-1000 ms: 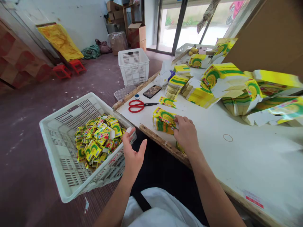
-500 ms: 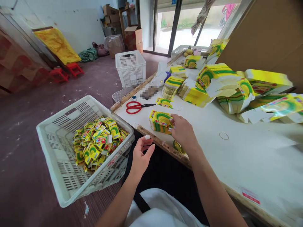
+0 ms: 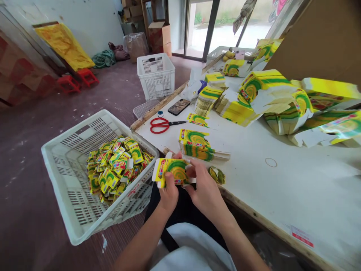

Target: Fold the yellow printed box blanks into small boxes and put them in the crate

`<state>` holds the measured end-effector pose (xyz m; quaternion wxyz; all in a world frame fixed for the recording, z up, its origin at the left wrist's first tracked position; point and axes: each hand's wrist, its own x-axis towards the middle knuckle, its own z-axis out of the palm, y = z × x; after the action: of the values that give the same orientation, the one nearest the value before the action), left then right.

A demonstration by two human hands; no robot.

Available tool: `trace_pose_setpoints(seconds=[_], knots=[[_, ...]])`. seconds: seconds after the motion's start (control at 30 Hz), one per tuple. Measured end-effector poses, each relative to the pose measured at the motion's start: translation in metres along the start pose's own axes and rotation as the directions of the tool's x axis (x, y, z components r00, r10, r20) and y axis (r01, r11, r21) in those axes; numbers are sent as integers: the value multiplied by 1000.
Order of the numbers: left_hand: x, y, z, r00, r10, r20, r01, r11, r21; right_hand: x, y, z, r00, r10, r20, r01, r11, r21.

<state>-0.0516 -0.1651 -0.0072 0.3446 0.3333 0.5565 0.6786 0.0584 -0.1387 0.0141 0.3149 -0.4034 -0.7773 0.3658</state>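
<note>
A flat yellow-and-green carton blank (image 3: 172, 170) is held in front of me, just off the table's near edge. My left hand (image 3: 168, 192) grips its lower left part and my right hand (image 3: 203, 187) pinches its right end. Behind it on the white table (image 3: 282, 180) lies a small stack of the same flat blanks (image 3: 197, 145). To my left stands a white plastic crate (image 3: 70, 188) holding a heap of folded yellow-green boxes (image 3: 117, 165).
Red scissors (image 3: 162, 125), a phone (image 3: 178, 107) and a small tape roll (image 3: 160, 113) lie at the table's left end. Large piles of blanks (image 3: 267, 98) cover the far side. A rubber band (image 3: 271, 162) lies mid-table. Another white crate (image 3: 156, 75) and red stools (image 3: 77, 79) stand on the floor.
My right hand lifted one blank off the small stack and brought it toward me. My left hand, empty and open before, came in from the crate side and closed on the blank.
</note>
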Motion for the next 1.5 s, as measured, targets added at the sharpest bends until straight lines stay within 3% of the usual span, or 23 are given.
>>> trace_pose_setpoints(seconds=[0.1, 0.2, 0.4, 0.6, 0.73, 0.8, 0.87, 0.97, 1.07, 1.27, 1.4, 1.5], knots=[[-2, 0, -7, 993, 108, 49, -115, 978, 174, 2, 2, 2, 995, 92, -39, -82, 974, 213], [-3, 0, -8, 992, 107, 64, -117, 978, 173, 3, 2, 4, 986, 161, -46, -138, 937, 321], [-4, 1, 3, 997, -28, -72, 24, 998, -58, -2, -1, 7, 984, 172, -52, -154, 958, 240], [-5, 10, 6, 976, -219, 0, 214, 956, -202, -2, -2, 3, 992, 85, 92, -119, 866, 486], [3, 12, 4, 981, -179, -72, 145, 931, -333, -7, -9, 10, 975, 73, 211, -178, 823, 540], [7, 9, 2, 977, -148, -153, 88, 935, -344, -11, -11, 16, 969, 87, 233, -197, 843, 501], [9, 7, -1, 968, -167, -186, 105, 947, -302, -12, -10, 20, 971, 125, 205, -207, 865, 457], [7, 7, -4, 977, -160, -144, 128, 970, -204, -10, -3, 20, 982, 159, 98, -186, 883, 432], [2, 8, -5, 995, -80, -62, 67, 979, -191, -5, 3, 12, 992, 122, 8, -114, 893, 435], [-3, 3, -8, 973, -222, -67, 195, 938, -286, 1, 1, -14, 997, 40, -61, -18, 943, 333], [10, 14, -27, 983, -147, -112, 109, 952, -287, 0, 0, -38, 978, -141, -155, 147, 989, 30], [16, 32, -44, 990, 64, -125, -79, 990, -116, -3, -5, -47, 935, -314, -167, 259, 923, -284]])
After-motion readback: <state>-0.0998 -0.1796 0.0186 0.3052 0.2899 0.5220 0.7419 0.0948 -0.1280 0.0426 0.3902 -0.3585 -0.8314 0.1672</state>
